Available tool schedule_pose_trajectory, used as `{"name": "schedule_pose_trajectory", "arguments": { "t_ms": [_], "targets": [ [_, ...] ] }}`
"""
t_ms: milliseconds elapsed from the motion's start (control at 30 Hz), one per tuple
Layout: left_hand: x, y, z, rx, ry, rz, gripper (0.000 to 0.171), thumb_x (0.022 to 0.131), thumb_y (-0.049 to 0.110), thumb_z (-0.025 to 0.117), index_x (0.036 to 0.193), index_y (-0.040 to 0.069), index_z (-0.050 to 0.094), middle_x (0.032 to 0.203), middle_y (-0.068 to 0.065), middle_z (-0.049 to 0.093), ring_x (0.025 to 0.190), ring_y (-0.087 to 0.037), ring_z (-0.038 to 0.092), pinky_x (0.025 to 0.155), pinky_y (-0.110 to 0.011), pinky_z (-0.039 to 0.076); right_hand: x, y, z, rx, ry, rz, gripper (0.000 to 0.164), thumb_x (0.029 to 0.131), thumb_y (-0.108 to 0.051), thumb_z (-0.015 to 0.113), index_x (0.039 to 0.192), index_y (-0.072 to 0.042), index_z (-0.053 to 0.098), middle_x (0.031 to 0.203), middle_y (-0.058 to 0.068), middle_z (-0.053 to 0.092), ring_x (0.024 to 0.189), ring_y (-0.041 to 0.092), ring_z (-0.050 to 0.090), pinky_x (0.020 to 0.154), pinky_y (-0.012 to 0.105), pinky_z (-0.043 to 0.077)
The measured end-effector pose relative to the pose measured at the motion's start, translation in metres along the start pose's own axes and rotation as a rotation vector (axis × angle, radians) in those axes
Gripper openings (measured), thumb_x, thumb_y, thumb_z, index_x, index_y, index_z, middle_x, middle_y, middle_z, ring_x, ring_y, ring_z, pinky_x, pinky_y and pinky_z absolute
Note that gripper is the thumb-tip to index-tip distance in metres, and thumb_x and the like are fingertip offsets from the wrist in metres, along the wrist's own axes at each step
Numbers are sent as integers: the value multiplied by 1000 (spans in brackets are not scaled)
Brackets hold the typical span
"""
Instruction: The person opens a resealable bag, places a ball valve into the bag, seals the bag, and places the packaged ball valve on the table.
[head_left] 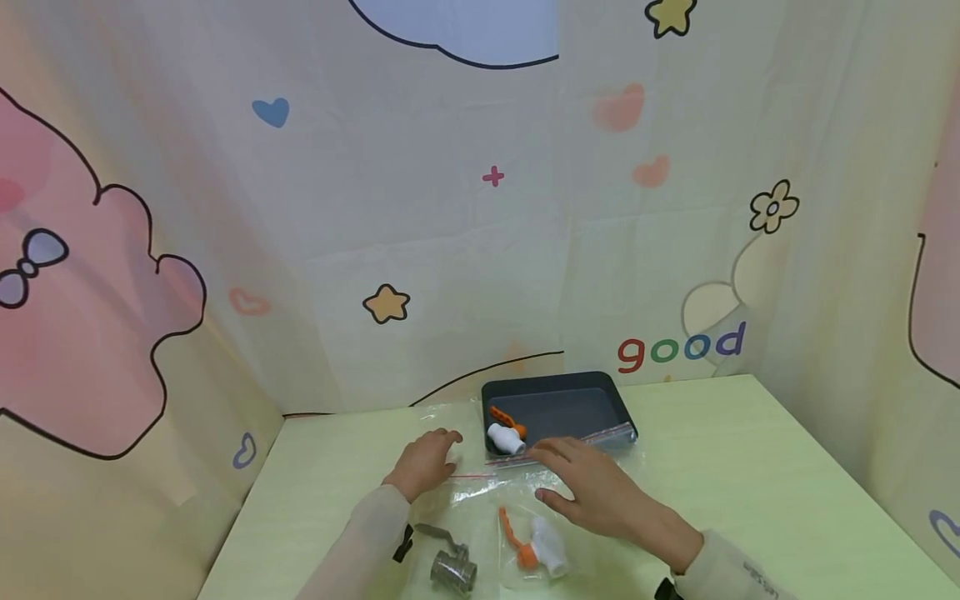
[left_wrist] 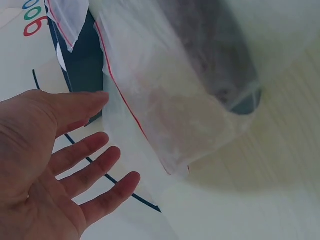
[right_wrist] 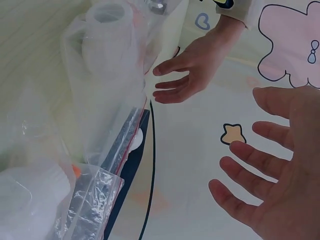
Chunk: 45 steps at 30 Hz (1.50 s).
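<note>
My left hand [head_left: 426,462] is held with spread, relaxed fingers beside the red-lined top of a clear zip bag [left_wrist: 155,125]. In that bag lies a grey metal ball valve [head_left: 453,573] with a lever handle. My right hand [head_left: 588,487] hangs with its fingers loosely extended, above the bags near the tray's front edge. Between the forearms is a white plastic valve [head_left: 550,547] with an orange handle, inside a clear bag. A similar white and orange valve [head_left: 506,439] shows at the tray's left front corner. Neither hand holds anything.
A dark rectangular tray [head_left: 558,408] stands at the back of the pale green table [head_left: 750,483], against a printed curtain [head_left: 465,250]. Zip bag tops overlap the tray's front rim. In the right wrist view, a bagged white piece [right_wrist: 32,200] lies close by.
</note>
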<state>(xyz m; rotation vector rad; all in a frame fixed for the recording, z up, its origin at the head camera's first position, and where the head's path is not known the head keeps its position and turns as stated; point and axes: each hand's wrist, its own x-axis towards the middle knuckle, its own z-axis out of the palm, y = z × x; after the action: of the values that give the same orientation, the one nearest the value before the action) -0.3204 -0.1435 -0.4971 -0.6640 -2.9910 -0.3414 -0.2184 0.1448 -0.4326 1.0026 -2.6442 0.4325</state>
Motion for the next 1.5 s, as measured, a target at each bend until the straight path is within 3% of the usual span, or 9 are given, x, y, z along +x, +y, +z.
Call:
{"name": "schedule_pose_trajectory", "arguments": {
  "t_ms": [100,300,500,800,1067,1233,1500],
  "targets": [
    [2,1,2,2,-43,-17,42,81,13,78,120,10,64,110,-10,68,99,-28,66,79,-48,55,0,-1,1,5,-16,8,47,90,-34,70,134,-23,56,132,-2,59,123,23,57,98,47,51],
    [4,3,3,-30,-111,-64,48,81,13,77,127,9,62,122,-12,67,113,-31,63,93,-49,52,-2,-2,3,17,-46,22,50,90,-33,70,136,-22,55,133,1,59,122,25,57,100,49,49],
    [3,3,7,-30,-121,-37,47,81,10,75,126,8,62,122,-13,67,114,-31,63,94,-47,52,-2,-3,6,28,-99,53,49,92,-39,67,138,-24,54,135,-2,59,125,22,56,105,48,47],
    [5,5,11,-14,-86,-8,37,79,8,77,115,7,66,104,-11,69,97,-28,66,83,-46,54,-4,-1,8,25,-80,26,47,92,-35,68,135,-21,57,133,-3,60,125,20,56,106,48,45],
    [6,4,13,5,-55,-3,9,85,5,69,92,10,71,89,-6,70,79,-21,62,67,-41,53,-5,-1,7,23,-69,22,44,91,-32,69,133,-21,58,131,-3,61,123,19,58,102,48,48],
    [6,2,7,-8,-23,-13,9,90,8,65,94,11,72,90,-5,70,78,-19,61,66,-39,53,-4,1,2,3,-34,8,42,91,-32,69,131,-21,60,129,-2,62,119,20,60,97,44,51],
    [5,-1,-14,-68,53,0,12,93,9,65,102,7,73,94,-8,72,74,-18,64,61,-37,53,0,4,-14,9,6,-4,43,91,-32,70,130,-17,60,129,1,61,119,21,59,97,41,52]
  ]
}}
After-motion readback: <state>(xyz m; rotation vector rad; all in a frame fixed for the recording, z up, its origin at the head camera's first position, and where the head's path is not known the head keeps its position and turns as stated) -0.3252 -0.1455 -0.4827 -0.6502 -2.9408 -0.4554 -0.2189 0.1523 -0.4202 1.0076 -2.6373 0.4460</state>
